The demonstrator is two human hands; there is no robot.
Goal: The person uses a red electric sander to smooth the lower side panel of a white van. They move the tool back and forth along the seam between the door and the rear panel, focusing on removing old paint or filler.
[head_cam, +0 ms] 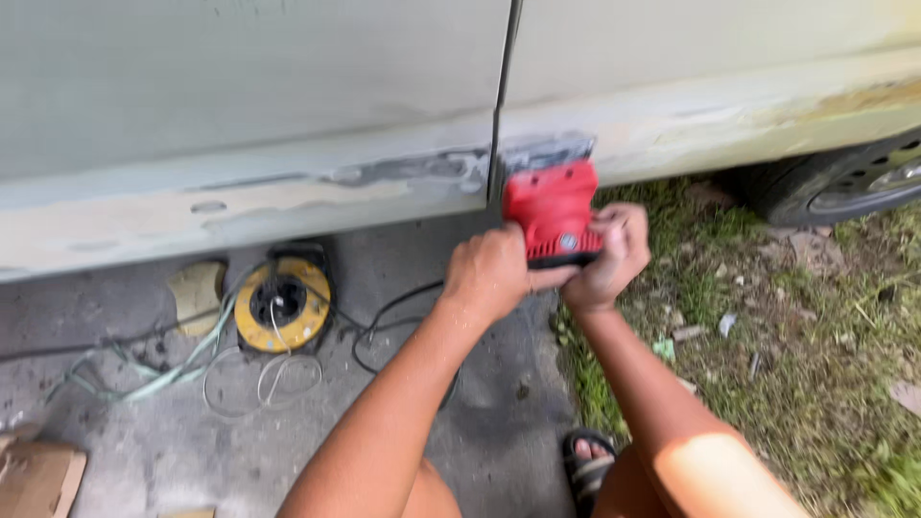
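Observation:
A red electric sander (551, 203) is pressed against the lower edge of a pale car body panel (288, 105), right beside the vertical door gap. My left hand (491, 273) grips the sander's rear from the left. My right hand (612, 254) grips it from the right. The panel around the sander shows grey, rubbed-down patches (422, 171) along its bottom strip.
A yellow cable reel (282, 303) with loose green and white cords lies on the concrete under the car. A black cable (384, 321) runs toward the sander. A car wheel (844, 182) stands at right on grass. Cardboard (38, 475) sits bottom left. My sandalled foot (587, 467) is below.

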